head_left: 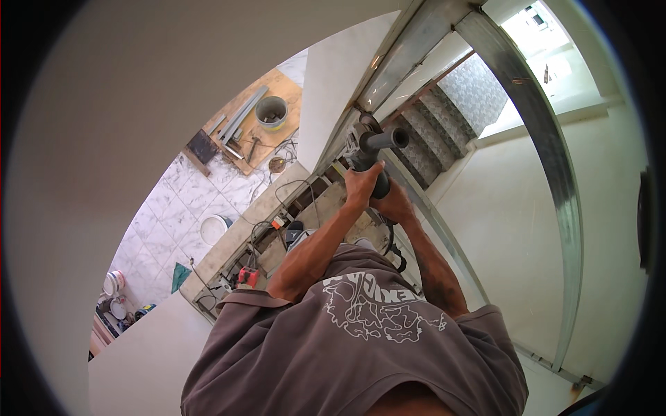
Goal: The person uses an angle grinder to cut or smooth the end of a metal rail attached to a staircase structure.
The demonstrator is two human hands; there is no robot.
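Observation:
Both my hands hold an angle grinder out in front of me, its dark side handle sticking out to the right. My left hand is closed round the grinder's body, thumb on top. Just behind it and to the right, my right hand wraps the rear of the tool; its fingers are partly hidden. The grinder's head is close to a grey metal beam at a corner of the frame; whether the disc touches it, I cannot tell.
A curved-looking metal post stands at right, with stairs beyond. A ledge below carries cables and a red tool. Far below left, a wooden board bears a bucket and metal lengths.

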